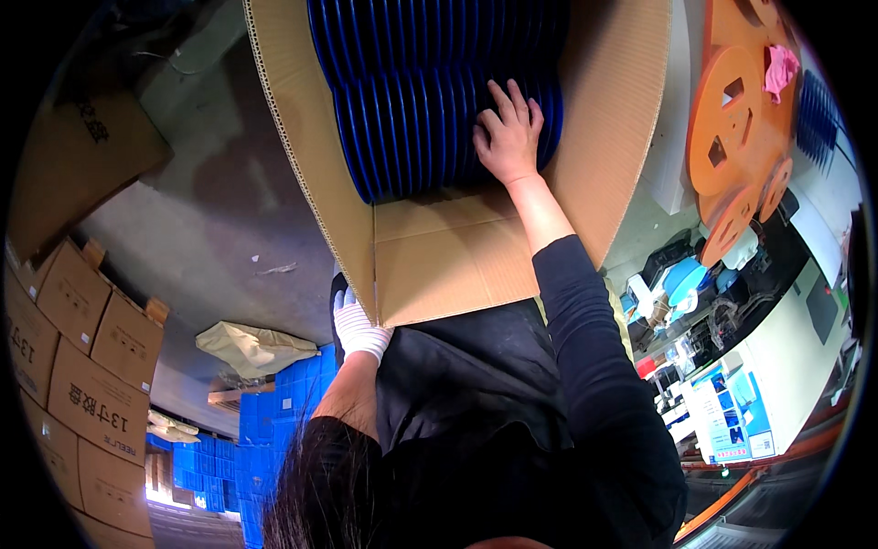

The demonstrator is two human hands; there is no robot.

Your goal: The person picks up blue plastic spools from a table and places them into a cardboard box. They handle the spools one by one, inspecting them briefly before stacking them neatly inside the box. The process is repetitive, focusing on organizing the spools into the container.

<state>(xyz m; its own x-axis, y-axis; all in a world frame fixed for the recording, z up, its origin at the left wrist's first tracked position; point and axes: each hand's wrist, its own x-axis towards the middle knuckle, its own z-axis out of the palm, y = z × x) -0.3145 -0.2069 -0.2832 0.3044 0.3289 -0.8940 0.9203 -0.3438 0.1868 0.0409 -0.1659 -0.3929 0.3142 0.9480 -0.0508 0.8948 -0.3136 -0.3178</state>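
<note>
A large cardboard box [448,265], its top gaping, sits before me. Inside, blue plastic discs that look like reels [402,137] stand on edge in two tight rows. My bare right hand [510,137] reaches in with its fingers spread over the upper rims of the nearer row, toward its right end. My left hand [359,328] wears a white glove and lies against the outside of the box's near left corner. Its visible fingers are stretched out along the cardboard, while part of the hand is hidden behind the corner.
Stacked cardboard cartons [96,393] rise at the left, beside blue plastic crates [283,393] and a cream cloth or sack [251,348]. Orange reels [722,119] with a pink cloth [780,71] lie at the right. Below them stands a pale cabinet [786,366] near some cluttered equipment.
</note>
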